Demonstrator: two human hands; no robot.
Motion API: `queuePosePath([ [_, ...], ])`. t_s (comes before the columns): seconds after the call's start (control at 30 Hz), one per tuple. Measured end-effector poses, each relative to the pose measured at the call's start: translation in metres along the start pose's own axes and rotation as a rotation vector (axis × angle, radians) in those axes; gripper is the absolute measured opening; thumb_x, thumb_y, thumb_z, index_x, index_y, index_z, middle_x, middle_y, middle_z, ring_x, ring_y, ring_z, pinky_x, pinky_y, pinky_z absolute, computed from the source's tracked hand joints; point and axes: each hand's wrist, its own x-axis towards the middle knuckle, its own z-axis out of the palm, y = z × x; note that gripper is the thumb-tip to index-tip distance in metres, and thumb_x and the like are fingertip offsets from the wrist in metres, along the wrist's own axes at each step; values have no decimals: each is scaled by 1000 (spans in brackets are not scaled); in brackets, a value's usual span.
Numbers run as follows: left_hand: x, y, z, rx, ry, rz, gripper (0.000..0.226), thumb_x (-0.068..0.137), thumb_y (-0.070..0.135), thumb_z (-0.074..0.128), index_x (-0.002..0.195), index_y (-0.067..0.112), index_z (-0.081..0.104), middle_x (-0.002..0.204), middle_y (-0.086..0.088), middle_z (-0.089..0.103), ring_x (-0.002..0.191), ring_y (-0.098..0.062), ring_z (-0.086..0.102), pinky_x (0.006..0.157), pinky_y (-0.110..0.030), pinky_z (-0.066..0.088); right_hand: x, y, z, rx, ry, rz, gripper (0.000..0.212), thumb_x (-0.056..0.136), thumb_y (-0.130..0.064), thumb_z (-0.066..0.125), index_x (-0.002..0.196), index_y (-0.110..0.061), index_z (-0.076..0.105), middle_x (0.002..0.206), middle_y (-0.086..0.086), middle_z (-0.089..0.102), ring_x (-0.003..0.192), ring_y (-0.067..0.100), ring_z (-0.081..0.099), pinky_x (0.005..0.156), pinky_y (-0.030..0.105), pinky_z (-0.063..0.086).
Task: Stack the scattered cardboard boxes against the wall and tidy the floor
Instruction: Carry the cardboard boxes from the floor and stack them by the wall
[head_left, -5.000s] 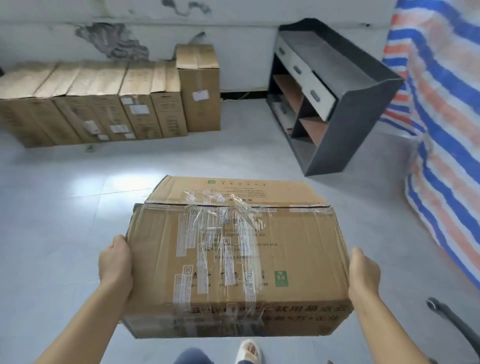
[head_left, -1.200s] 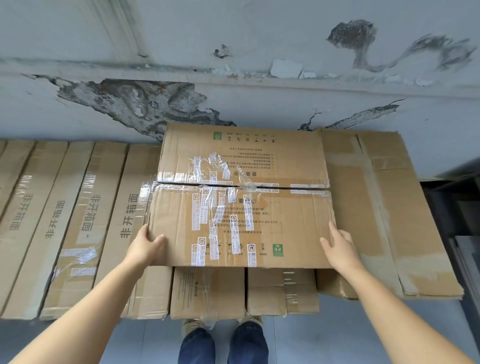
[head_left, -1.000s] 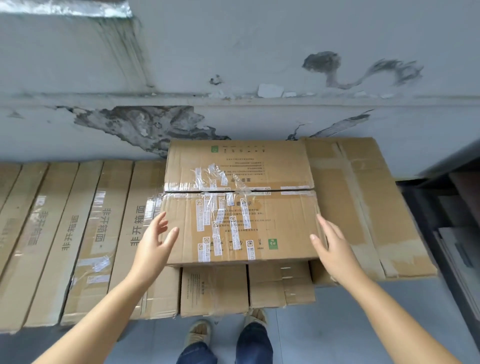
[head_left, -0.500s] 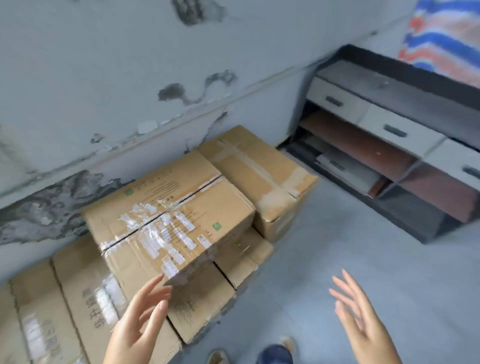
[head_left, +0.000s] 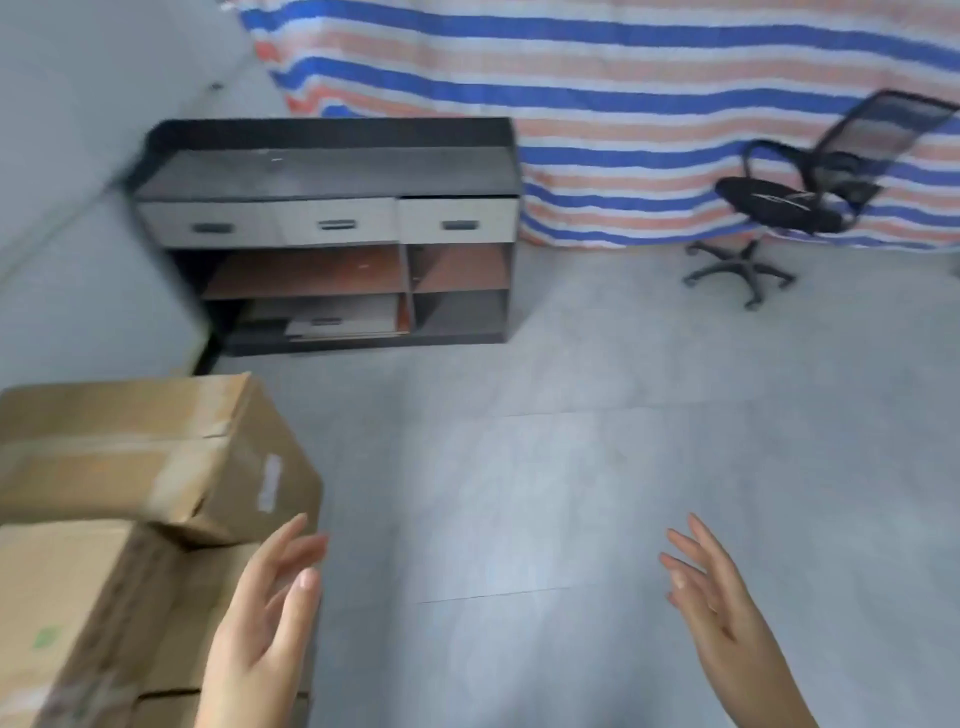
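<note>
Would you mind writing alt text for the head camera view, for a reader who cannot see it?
Two empty hands, the left hand and the right hand, are held open over a grey tiled floor, beside stacked cardboard boxes at the left. Further off stand a dark cabinet with three pale drawers, a black office chair, and a striped tarpaulin.

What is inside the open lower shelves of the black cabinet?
In the cabinet, a pale flat panel lies on the bottom left shelf. The other shelves show nothing; the three drawers' contents are hidden.
</note>
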Motion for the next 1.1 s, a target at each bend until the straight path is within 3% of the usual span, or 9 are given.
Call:
queuePosePath([
  [0.17,4,18,141,-87,-175,32,36,67,53,52,101,62,61,95,21,71,90,6,64,80,-11,48,8,35,-135,-27,159,99,45,90,-24,51,125,-50,41,119,-35,55,109,-7,56,87,9,45],
  [0.27,5,36,213,-111,-299,43,35,63,55,52,96,61,64,92,18,72,87,2,66,77,-11,51,7,48,-210,-39,303,116,43,83,-36,52,121,-55,45,121,-26,59,106,-9,57,89,15,46],
  [0.37,6,71,283,-105,-380,102,33,69,54,51,99,55,65,96,12,72,90,-5,67,81,-22,54,0,52,-265,-35,444,142,42,75,-50,51,112,-70,47,118,-30,59,107,-8,58,90,22,48],
  [0.5,21,97,365,-73,-520,185,32,72,57,49,102,58,61,99,15,70,95,-6,66,89,-34,48,-10,72,-316,-33,644,208,53,61,-84,51,111,-69,47,118,-29,60,106,-7,59,88,26,49],
  [0.6,29,106,425,-54,-631,204,32,71,58,48,100,60,60,99,17,70,95,-3,65,88,-31,49,-10,82,-342,7,771,273,35,76,-53,51,103,-76,47,116,-27,62,104,-6,60,89,29,48],
  [0.73,40,113,505,-81,-748,195,27,75,47,54,98,55,64,97,13,70,93,-5,66,83,-24,51,6,97,-377,4,904,359,58,92,-20,49,98,-77,47,111,-37,58,102,-5,60,87,28,49],
  [0.9,75,132,620,-90,-915,224,34,88,24,59,93,57,64,94,15,71,87,1,66,76,-12,50,46,119,-428,34,1112,416,63,93,-10,52,96,-73,53,111,-21,66,97,-3,63,84,35,51],
  [0.97,93,150,672,-73,-971,249,48,92,12,54,91,59,63,93,17,71,86,2,65,75,-9,49,71,121,-450,59,1211,394,65,93,-6,51,92,-70,56,112,-14,66,93,-4,64,76,34,54],
  [1.1,117,187,767,-101,-1107,312,32,91,19,55,99,50,62,97,16,71,90,1,65,80,-14,49,120,127,-488,72,1297,399,65,94,-7,50,93,-72,55,107,-18,68,94,-4,64,78,36,53],
])
